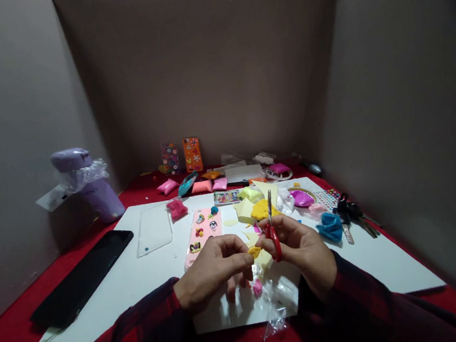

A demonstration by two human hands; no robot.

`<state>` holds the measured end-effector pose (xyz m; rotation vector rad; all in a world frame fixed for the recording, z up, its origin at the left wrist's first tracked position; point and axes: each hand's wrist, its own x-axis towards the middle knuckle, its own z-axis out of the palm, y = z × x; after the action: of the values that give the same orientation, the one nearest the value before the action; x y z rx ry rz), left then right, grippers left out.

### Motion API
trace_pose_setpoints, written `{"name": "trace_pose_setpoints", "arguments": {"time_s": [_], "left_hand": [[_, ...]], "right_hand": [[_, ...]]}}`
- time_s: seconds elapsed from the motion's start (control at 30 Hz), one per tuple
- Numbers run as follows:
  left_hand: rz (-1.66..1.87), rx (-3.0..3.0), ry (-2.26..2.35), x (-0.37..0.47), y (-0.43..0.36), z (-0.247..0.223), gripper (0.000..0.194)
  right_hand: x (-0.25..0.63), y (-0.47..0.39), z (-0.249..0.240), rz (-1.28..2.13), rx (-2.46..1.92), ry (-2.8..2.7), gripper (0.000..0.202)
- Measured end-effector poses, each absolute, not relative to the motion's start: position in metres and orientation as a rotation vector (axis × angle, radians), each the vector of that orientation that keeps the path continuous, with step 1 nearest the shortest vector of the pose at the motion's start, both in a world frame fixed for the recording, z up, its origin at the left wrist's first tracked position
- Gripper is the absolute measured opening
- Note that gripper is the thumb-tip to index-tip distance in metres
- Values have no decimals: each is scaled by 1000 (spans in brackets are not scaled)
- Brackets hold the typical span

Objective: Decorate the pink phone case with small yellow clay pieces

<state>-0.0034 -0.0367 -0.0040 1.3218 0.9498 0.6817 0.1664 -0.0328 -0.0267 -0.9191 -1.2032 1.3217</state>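
Between thumb and finger, my left hand (pixel 222 267) pinches a small yellow clay piece (pixel 255 252). Red-handled scissors (pixel 274 237) are held in my right hand (pixel 300 248), blades pointing up; its fingertips are close to the yellow piece. Just behind the hands lies a larger lump of yellow clay (pixel 262 209) beside pale yellow paper (pixel 244 211). A pink phone case (pixel 204 228) with small decorations lies partly behind my left hand. Crumpled clear plastic (pixel 281 295) and a small pink lump (pixel 257 288) are below the hands.
On the left are a black phone (pixel 85 275), a clear case (pixel 155 231) and a purple bottle (pixel 98 191). Blue clay (pixel 330 227) and keys (pixel 351 217) lie right. Clay packets (pixel 202 186) and an orange case (pixel 192 155) are at the back.
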Motion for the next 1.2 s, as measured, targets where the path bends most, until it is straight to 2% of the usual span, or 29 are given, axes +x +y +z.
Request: {"name": "trace_pose_setpoints", "arguments": {"time_s": [0.3,0.63,0.87,1.2], "left_hand": [[605,1403,1004,-4,-36,-2,8],[773,1353,1026,-2,-34,-4,9],[819,1284,935,-2,-35,-9,19],[780,1282,988,0,-35,-6,12]], "right_hand": [[165,-34,-29,1359,-918,-1298,29],[165,-32,-32,1420,-897,-1271,31],[164,-34,-31,1413,-891,-1249,32],[164,-36,-30,1442,-875,-1278,33]]}}
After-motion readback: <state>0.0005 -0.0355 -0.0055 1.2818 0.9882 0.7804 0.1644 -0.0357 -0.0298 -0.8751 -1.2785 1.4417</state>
